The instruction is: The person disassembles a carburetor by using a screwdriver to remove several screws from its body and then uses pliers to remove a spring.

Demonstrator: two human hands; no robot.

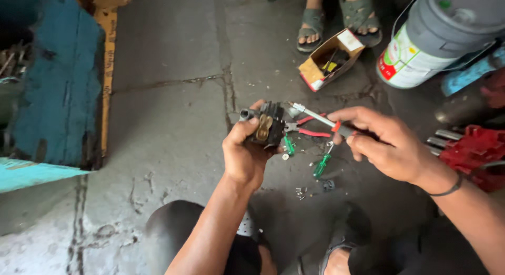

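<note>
Lying beneath hands: pliers, green screwdriver, screws.

Bucket cut off at top edge; floor screws too small to tell

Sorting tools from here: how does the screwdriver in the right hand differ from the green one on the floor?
The held screwdriver is in the right hand, tip at the black part; the green screwdriver lies loose on the floor. The held one's handle looks dark with an orange collar, the other's clear green. The held one looks longer. Both have slim metal shafts.
</note>
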